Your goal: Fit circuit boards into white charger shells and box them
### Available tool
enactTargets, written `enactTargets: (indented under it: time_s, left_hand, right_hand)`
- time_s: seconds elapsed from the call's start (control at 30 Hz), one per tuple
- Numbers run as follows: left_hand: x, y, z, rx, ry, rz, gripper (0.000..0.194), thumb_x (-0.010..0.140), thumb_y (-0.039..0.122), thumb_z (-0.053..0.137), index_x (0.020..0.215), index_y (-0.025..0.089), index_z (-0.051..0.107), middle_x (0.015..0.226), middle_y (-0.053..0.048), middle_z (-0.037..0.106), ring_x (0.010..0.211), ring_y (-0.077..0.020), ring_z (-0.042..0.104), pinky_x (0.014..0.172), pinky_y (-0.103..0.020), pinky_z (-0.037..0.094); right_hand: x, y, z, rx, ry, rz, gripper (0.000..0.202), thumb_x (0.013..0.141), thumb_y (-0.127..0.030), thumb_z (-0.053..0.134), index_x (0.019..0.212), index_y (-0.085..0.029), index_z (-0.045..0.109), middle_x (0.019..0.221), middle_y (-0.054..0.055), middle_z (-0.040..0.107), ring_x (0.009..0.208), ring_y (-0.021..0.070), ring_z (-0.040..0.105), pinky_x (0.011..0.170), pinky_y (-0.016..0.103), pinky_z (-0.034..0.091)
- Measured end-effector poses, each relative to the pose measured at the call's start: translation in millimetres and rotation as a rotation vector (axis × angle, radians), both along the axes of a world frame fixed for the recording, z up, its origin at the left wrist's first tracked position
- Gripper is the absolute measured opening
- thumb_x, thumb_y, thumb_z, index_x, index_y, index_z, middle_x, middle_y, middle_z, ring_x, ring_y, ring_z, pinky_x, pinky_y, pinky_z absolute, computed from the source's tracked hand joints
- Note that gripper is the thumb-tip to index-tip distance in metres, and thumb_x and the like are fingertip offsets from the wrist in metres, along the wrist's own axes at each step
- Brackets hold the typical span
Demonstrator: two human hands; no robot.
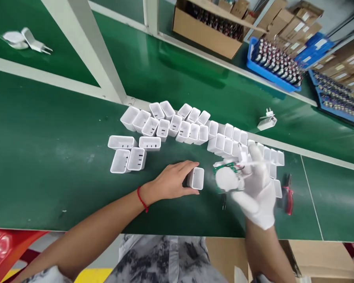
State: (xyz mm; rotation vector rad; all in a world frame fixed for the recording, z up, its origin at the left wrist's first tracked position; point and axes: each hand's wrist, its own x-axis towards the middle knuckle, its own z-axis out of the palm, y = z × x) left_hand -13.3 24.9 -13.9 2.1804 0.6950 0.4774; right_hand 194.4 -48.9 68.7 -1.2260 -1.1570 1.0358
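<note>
My bare left hand (175, 179) grips a small white plastic housing (198, 179) by its sides, its hollow end facing up at me. To the right, my white-gloved right hand (258, 188) holds a circuit board (226, 177) with green edges and a round white part on top, slightly blurred. Thin wires and white pieces show between the gloved fingers. Board and housing are apart. Beyond both hands stand rows of similar open white housings (184, 131). Another group of housings (136, 158) with dark slots sits to the left.
Red-handled pliers (289, 196) lie right of my gloved hand. A white plug adapter (267, 122) rests beyond the rail, and more white plug pieces (26, 40) lie far left. On the shelf are a cardboard box (206, 32) and blue trays (271, 72) of parts.
</note>
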Motion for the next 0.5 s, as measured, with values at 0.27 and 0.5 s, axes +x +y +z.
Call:
enactTargets:
  time_s: [0.27,0.5]
  left_hand:
    - [1.3,-0.3,-6.4,0.061,-0.048,-0.009,0.064,0.077,0.043,0.083,0.127,0.017,0.052,0.125,-0.011,0.065,0.114,-0.0293,0.066,0.092,-0.040,0.057]
    - [1.9,0.4,-6.9,0.072,-0.074,-0.022,0.066,0.075,0.044,0.084,0.124,0.016,0.051,0.120,-0.011,0.066,0.110,-0.0291,0.067,0.089,-0.039,0.058]
  right_hand:
    - [-19.6,-19.3,-49.8,-0.001,-0.003,0.026,0.098,0.072,-0.014,0.083,0.151,-0.040,0.032,0.124,0.003,0.066,0.119,0.0257,0.065,0.107,0.054,0.049]
    - [-20.4,-17.8,-53.3,-0.037,-0.022,0.007,0.093,0.072,-0.018,0.085,0.147,-0.042,0.037,0.122,0.002,0.067,0.121,0.0242,0.064,0.110,0.051,0.048]
